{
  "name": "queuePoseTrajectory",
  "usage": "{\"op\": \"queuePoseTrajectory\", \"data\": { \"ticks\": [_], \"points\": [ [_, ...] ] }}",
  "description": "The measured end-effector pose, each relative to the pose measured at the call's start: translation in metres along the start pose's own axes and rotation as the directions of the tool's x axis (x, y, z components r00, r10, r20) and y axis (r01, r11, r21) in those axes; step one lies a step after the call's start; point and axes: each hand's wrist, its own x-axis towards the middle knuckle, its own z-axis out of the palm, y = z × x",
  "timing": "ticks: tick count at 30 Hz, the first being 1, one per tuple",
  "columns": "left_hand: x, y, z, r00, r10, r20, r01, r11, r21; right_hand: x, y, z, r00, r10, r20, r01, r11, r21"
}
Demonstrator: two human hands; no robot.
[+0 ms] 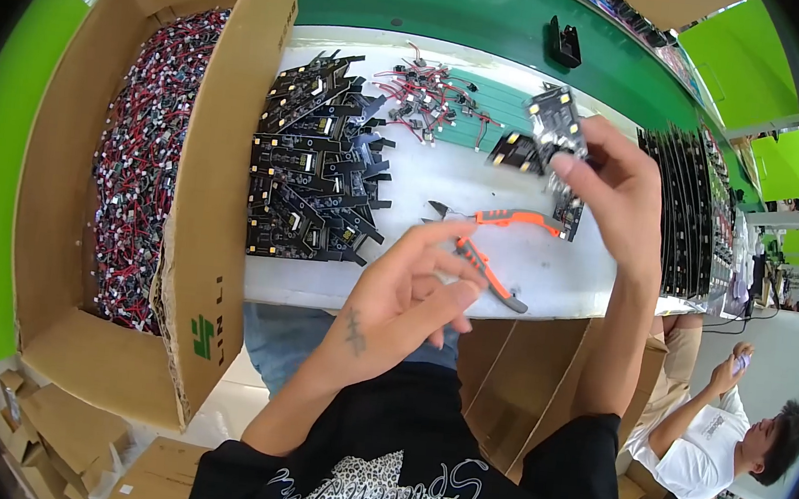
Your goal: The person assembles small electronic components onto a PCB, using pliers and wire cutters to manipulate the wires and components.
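Between the thumb and fingers of my right hand (622, 199) is a black circuit board (555, 115) with yellow square spots, held above the white worktop (416, 179). Other black boards (516, 153) show below it, partly covered by the board and my hand. My left hand (403, 293) hovers over the worktop's front edge, fingers loosely curled and apart, holding nothing. Just beyond its fingertips lie cutting pliers (523, 220) with orange and grey handles. One handle is partly behind those fingers.
Left on the worktop is a heap of black boards (307, 159). Small red-and-black wire leads (424, 93) lie on a green mat (487, 90). A cardboard box (225, 165) full of leads stands at left. Boards (677, 214) line up at right; a seated person (714, 434) is beyond.
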Motion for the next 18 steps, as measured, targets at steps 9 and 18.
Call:
{"op": "queuePoseTrajectory", "data": {
  "ticks": [9, 18],
  "points": [
    [0.008, 0.011, 0.002, 0.977, 0.077, -0.197, -0.081, 0.997, -0.008, -0.031, -0.037, 0.037, 0.909, -0.245, 0.338, 0.283, 0.957, -0.067],
    [-0.009, 0.023, -0.011, 0.985, 0.042, -0.167, -0.01, 0.982, 0.188, -0.041, -0.044, 0.042, 0.897, -0.185, 0.402, 0.266, 0.951, -0.157]
  ]
}}
